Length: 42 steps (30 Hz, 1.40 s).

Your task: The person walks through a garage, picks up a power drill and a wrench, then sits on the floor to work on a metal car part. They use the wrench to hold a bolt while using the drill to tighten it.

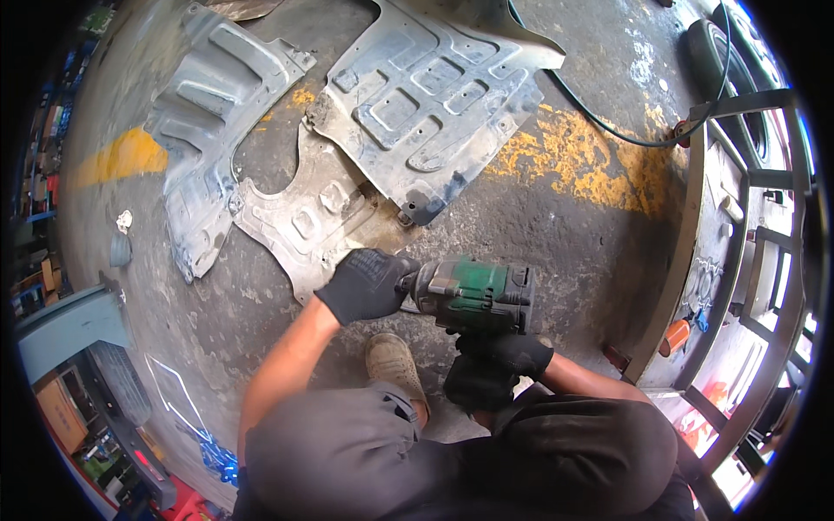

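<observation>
A green and black cordless impact wrench (478,293) lies across in front of me, its nose toward the left. My right hand (508,352), in a black glove, is wrapped round its handle, just above the black battery base (478,382). My left hand (367,285), gloved too, is closed at the wrench's front end; its fingers partly hide the tip. Just beyond that hand lies a small dirty metal panel (304,221) on the floor. A large pressed-metal panel (426,95) overlaps it, and another long one (213,113) lies to the left.
On the right stands a metal frame rack (695,234) with an orange cup-like object (674,338) inside. Tires (725,69) and a dark hose (608,135) are at the far right. A blue-grey metal beam (74,330) juts in at left. My shoe (393,365) is below the wrench.
</observation>
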### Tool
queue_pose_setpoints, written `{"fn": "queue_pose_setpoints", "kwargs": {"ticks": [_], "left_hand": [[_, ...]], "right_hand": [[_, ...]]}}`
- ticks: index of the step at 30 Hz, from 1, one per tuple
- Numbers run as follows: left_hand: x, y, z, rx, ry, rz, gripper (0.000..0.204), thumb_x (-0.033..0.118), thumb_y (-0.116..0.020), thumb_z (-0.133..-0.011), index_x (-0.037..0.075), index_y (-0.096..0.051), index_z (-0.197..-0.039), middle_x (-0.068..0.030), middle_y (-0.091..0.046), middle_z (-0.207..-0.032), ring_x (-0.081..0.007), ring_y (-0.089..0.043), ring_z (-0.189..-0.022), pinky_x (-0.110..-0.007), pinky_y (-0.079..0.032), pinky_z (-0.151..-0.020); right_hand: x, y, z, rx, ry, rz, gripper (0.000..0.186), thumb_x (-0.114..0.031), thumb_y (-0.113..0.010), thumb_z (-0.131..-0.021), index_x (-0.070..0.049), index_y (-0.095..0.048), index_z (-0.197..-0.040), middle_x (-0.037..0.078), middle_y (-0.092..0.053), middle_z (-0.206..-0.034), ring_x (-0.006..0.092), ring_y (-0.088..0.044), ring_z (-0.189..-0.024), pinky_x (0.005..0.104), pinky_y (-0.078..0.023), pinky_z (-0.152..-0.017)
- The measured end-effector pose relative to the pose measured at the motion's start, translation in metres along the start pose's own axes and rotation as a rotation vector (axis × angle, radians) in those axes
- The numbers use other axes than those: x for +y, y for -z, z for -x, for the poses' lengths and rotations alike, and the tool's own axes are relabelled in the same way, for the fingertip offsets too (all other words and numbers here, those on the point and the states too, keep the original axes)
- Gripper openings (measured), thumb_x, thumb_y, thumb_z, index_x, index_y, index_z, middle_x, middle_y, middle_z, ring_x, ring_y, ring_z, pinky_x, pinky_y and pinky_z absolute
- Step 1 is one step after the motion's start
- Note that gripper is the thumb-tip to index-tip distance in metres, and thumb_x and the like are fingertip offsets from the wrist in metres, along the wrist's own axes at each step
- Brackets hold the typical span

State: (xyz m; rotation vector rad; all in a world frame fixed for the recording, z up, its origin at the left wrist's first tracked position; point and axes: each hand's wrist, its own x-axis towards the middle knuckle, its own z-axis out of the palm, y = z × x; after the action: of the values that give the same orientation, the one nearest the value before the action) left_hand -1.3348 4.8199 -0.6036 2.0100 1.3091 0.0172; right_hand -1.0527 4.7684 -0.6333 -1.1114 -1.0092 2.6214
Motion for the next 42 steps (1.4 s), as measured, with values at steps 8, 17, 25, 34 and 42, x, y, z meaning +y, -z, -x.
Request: {"fn": "queue_pose_setpoints", "kwargs": {"ticks": [8,17,25,34,42], "left_hand": [[-0.009,-0.033,0.013,0.447,-0.097,0.257,0.026,-0.003,-0.064,-0.071,0.001,-0.067,-0.096,-0.0188,-0.067,-0.094,-0.0374,-0.066,-0.086,-0.041,-0.053,-0.073],[0.002,-0.043,0.005,0.510,0.048,0.181,0.008,0.017,-0.063,-0.079,0.010,-0.066,-0.076,-0.0162,-0.061,-0.066,-0.0372,-0.063,-0.065,-0.045,-0.048,-0.057],[0.005,-0.003,0.005,0.000,-0.046,0.008,0.010,0.014,-0.067,-0.070,0.006,-0.064,-0.076,-0.0192,-0.062,-0.068,-0.0386,-0.063,-0.066,-0.047,-0.049,-0.060],[0.014,-0.031,0.006,0.676,0.143,0.326,0.066,0.008,-0.073,-0.073,0.001,-0.049,-0.134,-0.0191,-0.054,-0.119,-0.0318,-0.058,-0.104,-0.042,-0.050,-0.086],[0.003,-0.159,0.025,0.267,-0.117,-0.375,0.044,0.021,-0.057,-0.081,0.009,-0.059,-0.123,-0.0181,-0.053,-0.124,-0.0346,-0.050,-0.114,-0.056,-0.036,-0.098]], "right_hand": [[0.004,0.005,0.001,-0.002,0.022,-0.037,0.033,-0.013,-0.068,-0.090,-0.005,-0.063,-0.121,0.005,-0.065,-0.112,0.0137,-0.058,-0.101,0.0318,-0.050,-0.090],[0.003,0.004,0.007,0.046,0.024,0.040,0.031,-0.013,-0.068,-0.089,-0.004,-0.064,-0.119,0.004,-0.065,-0.110,0.0136,-0.059,-0.098,0.0323,-0.050,-0.087],[0.028,0.012,0.006,-0.016,0.100,0.094,0.030,-0.014,-0.065,-0.092,-0.005,-0.063,-0.121,0.005,-0.064,-0.115,0.0162,-0.058,-0.104,0.0343,-0.048,-0.092],[-0.007,0.015,0.005,0.114,0.113,0.201,0.036,-0.009,-0.061,-0.092,-0.003,-0.059,-0.127,0.009,-0.061,-0.125,0.0192,-0.058,-0.109,0.0334,-0.046,-0.098],[-0.014,0.059,0.006,0.331,0.220,-0.400,0.038,-0.002,-0.065,-0.080,0.002,-0.058,-0.116,0.009,-0.063,-0.096,0.0137,-0.061,-0.078,0.0256,-0.050,-0.065]]}}
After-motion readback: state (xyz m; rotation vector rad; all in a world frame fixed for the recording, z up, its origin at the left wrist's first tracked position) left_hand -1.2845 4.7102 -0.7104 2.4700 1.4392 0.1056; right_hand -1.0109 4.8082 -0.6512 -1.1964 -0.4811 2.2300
